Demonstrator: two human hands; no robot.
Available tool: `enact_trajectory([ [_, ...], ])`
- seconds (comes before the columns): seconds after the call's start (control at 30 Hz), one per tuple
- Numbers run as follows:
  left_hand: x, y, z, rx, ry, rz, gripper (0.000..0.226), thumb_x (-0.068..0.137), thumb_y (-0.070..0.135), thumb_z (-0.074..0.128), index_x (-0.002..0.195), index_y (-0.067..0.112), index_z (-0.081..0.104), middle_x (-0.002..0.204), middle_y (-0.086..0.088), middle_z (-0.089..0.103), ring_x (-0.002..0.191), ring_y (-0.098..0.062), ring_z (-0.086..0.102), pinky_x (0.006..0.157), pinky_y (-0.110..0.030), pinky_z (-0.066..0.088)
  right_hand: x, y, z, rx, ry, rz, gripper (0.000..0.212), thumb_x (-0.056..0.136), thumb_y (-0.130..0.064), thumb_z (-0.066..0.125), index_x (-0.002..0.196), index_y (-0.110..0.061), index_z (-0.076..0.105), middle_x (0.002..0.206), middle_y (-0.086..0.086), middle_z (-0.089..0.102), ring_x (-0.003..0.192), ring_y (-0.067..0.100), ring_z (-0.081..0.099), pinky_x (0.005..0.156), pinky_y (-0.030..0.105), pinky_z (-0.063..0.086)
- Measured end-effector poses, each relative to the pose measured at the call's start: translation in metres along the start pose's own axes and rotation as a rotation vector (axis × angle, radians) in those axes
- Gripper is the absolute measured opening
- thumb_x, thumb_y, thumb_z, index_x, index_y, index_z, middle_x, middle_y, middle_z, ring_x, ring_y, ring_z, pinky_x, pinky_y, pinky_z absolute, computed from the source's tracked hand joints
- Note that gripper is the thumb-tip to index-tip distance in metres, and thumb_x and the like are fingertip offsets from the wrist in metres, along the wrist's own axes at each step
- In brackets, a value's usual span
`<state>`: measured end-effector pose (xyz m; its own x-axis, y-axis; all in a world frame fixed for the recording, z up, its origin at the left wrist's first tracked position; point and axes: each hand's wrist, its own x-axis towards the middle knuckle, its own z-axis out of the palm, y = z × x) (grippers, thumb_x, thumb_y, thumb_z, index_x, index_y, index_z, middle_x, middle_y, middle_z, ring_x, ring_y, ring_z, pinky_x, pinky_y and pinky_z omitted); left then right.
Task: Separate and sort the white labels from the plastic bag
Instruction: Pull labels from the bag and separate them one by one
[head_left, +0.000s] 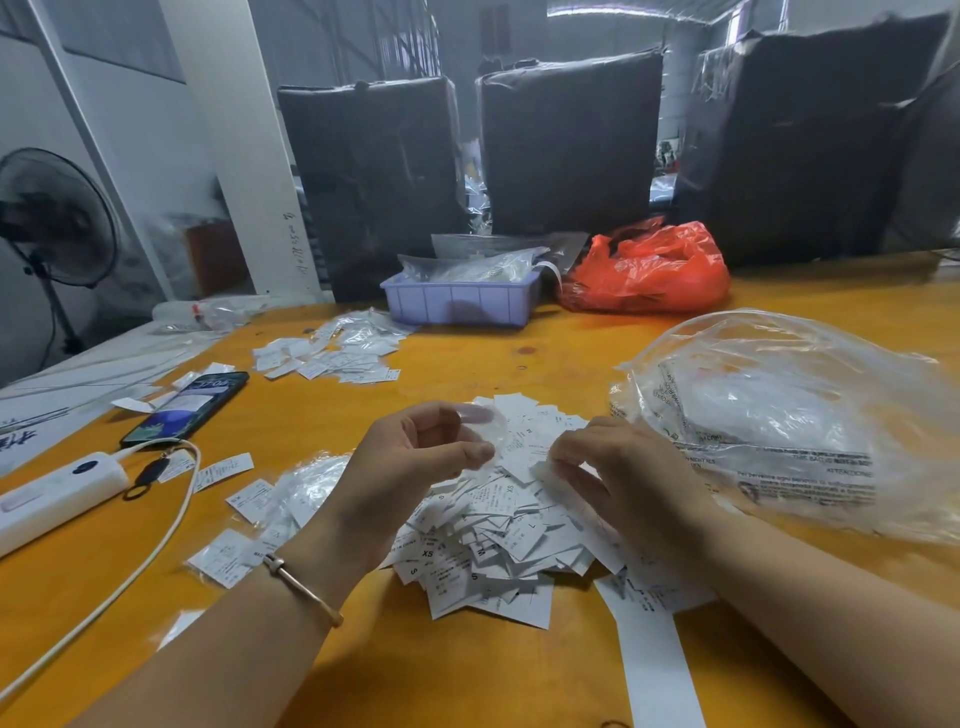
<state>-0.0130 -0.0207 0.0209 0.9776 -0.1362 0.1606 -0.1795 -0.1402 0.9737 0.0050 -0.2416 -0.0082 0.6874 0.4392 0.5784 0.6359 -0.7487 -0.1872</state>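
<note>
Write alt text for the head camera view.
Two bare hands, left hand and right hand, pick at a heap of white labels on an orange table. A clear plastic bag lies to the right; a phone and a lilac tray sit farther back.

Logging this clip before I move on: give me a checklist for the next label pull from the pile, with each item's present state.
1. Left hand pinches a label: ok, thumb and fingers closed on a white piece.
2. Right hand grips labels at the top of the label pile: ok.
3. Single label separated: cannot tell, motion blur.
4. Size marks readable: ok, XS, S, M and L show on the pile.
5. Sorted heap kept apart from the pile: ok.
6. Clear plastic bag clear of the hands: ok, lying to the right.
</note>
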Motion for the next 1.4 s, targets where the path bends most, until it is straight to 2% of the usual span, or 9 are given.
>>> enact_trajectory([
  [0.2,-0.001,0.005,0.001,-0.022,0.042,0.014,0.018,0.067,0.029,0.076,0.083,0.023,0.080,0.092,0.002,0.077,0.084,-0.004,0.068,0.079,-0.025,0.043,0.001,0.002,-0.011,0.383,0.239,0.225,0.020,0.077,0.005,0.072,0.079,-0.015,0.075,0.073,-0.004,0.068,0.058,0.012,0.061,0.055,0.030,0.054],
  [0.43,0.000,0.005,-0.004,-0.207,0.091,-0.038,0.007,0.068,0.016,0.069,0.065,0.022,0.067,0.064,0.001,0.059,0.062,-0.011,0.053,0.069,-0.027,0.042,0.004,-0.007,-0.024,0.874,0.217,0.463,0.012,0.083,0.002,0.063,0.074,-0.004,0.070,0.072,0.009,0.073,0.066,0.023,0.072,0.056,0.032,0.058],
  [0.67,-0.001,0.005,0.000,-0.351,-0.035,-0.019,0.030,0.064,0.003,0.076,0.088,0.010,0.059,0.080,-0.011,0.073,0.067,-0.019,0.069,0.058,-0.021,0.053,0.000,-0.022,-0.026,0.862,0.074,0.365,0.022,0.082,0.008,0.063,0.082,-0.010,0.076,0.077,0.008,0.073,0.069,0.022,0.069,0.066,0.033,0.058],
  [0.73,-0.003,0.007,0.004,-0.355,-0.073,-0.008,0.042,0.064,0.001,0.079,0.102,0.009,0.064,0.081,-0.010,0.072,0.071,-0.023,0.072,0.060,-0.024,0.055,0.000,-0.030,-0.028,0.927,-0.017,0.322,0.009,0.084,-0.014,0.070,0.088,-0.014,0.077,0.082,0.006,0.073,0.075,0.024,0.067,0.067,0.030,0.054],
  [0.83,-0.007,0.008,0.008,-0.283,-0.119,0.032,0.034,0.068,0.004,0.082,0.098,0.013,0.072,0.081,-0.010,0.070,0.078,-0.027,0.073,0.067,-0.030,0.059,-0.001,-0.037,-0.027,0.898,-0.088,0.282,0.035,0.071,-0.047,0.070,0.087,-0.017,0.077,0.081,0.003,0.073,0.076,0.019,0.067,0.069,0.031,0.055],
  [1.03,-0.012,0.011,0.009,0.001,-0.191,0.096,0.012,0.078,0.017,0.081,0.082,0.010,0.071,0.084,-0.017,0.075,0.078,-0.026,0.073,0.069,-0.029,0.059,0.000,-0.033,-0.032,0.793,0.007,0.271,0.012,0.081,-0.020,0.073,0.082,-0.009,0.076,0.073,0.006,0.073,0.068,0.022,0.067,0.069,0.041,0.057],
  [1.17,-0.014,0.013,0.012,0.065,-0.233,0.105,0.020,0.081,0.025,0.074,0.089,0.006,0.072,0.082,-0.013,0.076,0.071,-0.025,0.073,0.062,-0.026,0.057,-0.001,-0.036,-0.035,0.665,-0.035,0.177,0.021,0.080,-0.031,0.071,0.083,-0.012,0.077,0.072,0.002,0.070,0.068,0.024,0.065,0.065,0.051,0.052],
  [1.3,-0.013,0.013,0.010,-0.023,-0.173,0.087,0.022,0.080,0.024,0.072,0.087,0.003,0.073,0.083,-0.015,0.076,0.073,-0.027,0.075,0.060,-0.025,0.058,0.000,-0.029,-0.045,0.632,0.226,0.149,0.005,0.080,-0.010,0.074,0.085,-0.012,0.075,0.072,-0.002,0.069,0.065,0.016,0.065,0.061,0.032,0.054],
  [1.4,-0.013,0.013,0.008,-0.100,-0.141,0.080,0.015,0.077,0.023,0.074,0.083,0.010,0.076,0.086,-0.016,0.077,0.075,-0.027,0.075,0.059,-0.023,0.056,-0.001,-0.025,-0.055,0.735,0.410,0.185,0.021,0.078,0.004,0.072,0.094,-0.011,0.073,0.077,0.001,0.072,0.062,0.015,0.069,0.059,0.024,0.055],
])
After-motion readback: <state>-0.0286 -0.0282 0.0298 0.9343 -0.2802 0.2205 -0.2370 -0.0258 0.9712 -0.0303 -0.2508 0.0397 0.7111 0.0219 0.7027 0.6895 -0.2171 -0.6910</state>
